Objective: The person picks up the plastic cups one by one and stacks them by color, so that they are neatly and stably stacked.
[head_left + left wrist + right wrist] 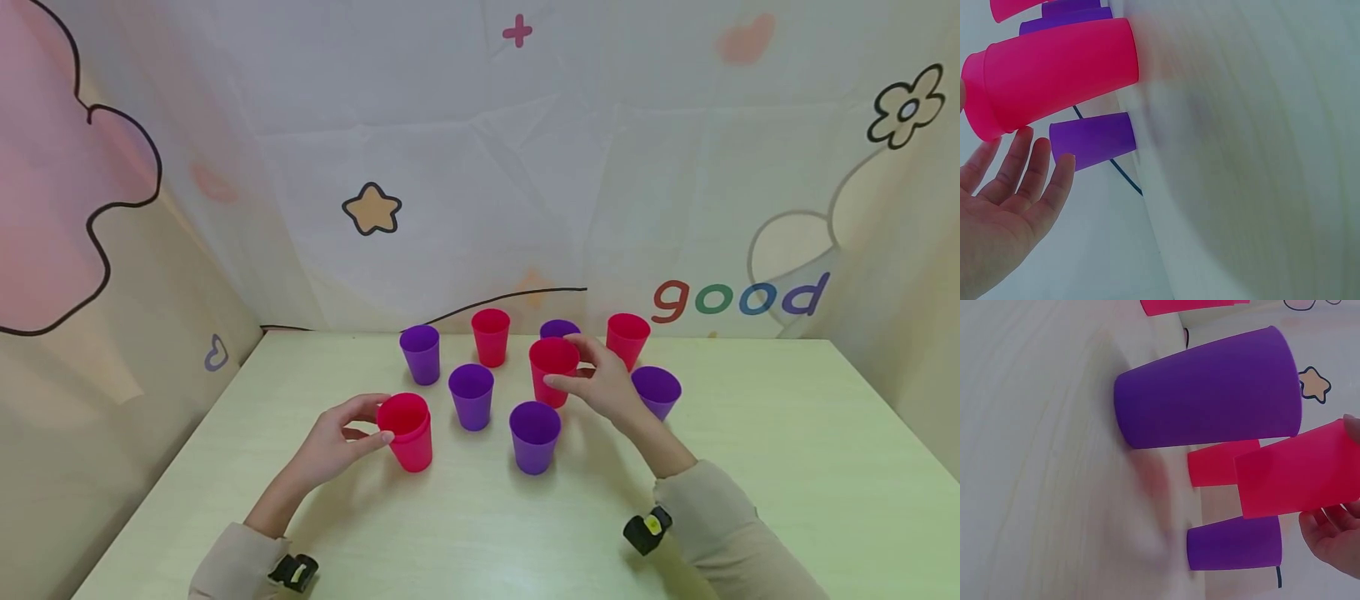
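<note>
At the front left of the group, my left hand (330, 446) pinches the rim of two nested red cups (411, 446) between thumb and fingers. The cups stand upright on the table, one rim showing just above the other in the left wrist view. My right hand (609, 385) grips a single red cup (551, 379) near its rim. In the right wrist view this red cup (1297, 475) has its base off the table. A purple cup (535, 442) stands in front of it, and another purple cup (472, 400) stands between the two hands.
Behind stand a red cup (491, 337), a purple cup (420, 357) at left and another red cup (628, 335) at right. One purple cup (558, 327) is partly hidden; another purple cup (657, 390) sits behind the right wrist. A printed cloth (465, 208) hangs at the table's back edge.
</note>
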### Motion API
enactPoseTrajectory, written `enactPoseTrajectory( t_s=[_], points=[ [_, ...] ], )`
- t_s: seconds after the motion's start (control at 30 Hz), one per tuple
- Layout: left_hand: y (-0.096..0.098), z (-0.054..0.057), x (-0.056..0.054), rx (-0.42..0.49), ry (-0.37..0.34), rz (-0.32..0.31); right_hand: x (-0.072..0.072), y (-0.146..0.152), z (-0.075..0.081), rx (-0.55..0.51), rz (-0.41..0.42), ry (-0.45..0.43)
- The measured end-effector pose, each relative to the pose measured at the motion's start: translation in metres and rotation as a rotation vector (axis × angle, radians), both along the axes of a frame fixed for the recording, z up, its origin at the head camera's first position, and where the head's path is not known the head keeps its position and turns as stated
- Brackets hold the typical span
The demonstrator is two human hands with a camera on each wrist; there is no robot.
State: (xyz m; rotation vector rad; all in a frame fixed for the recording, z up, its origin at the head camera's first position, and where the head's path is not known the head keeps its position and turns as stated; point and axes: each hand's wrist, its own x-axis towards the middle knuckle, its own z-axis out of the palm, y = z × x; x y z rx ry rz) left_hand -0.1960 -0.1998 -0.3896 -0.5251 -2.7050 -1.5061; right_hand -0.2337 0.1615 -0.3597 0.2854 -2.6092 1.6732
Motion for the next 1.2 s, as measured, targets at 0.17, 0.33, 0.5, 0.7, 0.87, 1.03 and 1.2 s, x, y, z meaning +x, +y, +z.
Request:
enactPoseTrajectory(
  t_s=[0.17,0.33,0.5,0.7,0.87,1.03,1.2],
  points=[
    [0.004,0.008,0.005,0.008,-0.011,0.002,0.001,0.000,0.007,0.000,0.001,0.003],
    [0.013,0.030,0.019,-0.004,-0.018,0.007,0.002,0.000,0.012,0.003,-0.001,-0.003],
    [0.014,0.033,0.022,-0.002,-0.014,0.010,0.004,-0.001,0.018,0.004,-0.003,0.003],
    [0.015,0.033,0.021,0.006,-0.011,-0.001,0.007,-0.002,0.025,-0.002,0.014,0.031],
    [0.016,0.032,0.019,-0.001,-0.003,-0.004,0.009,-0.002,0.029,-0.017,0.032,0.039],
    [0.008,0.015,0.008,-0.008,-0.011,0.005,0.009,-0.006,0.035,-0.041,0.055,0.059],
    [0.002,0.000,-0.001,-0.016,-0.001,0.001,0.010,-0.011,0.041,-0.042,0.070,0.074]
  ],
)
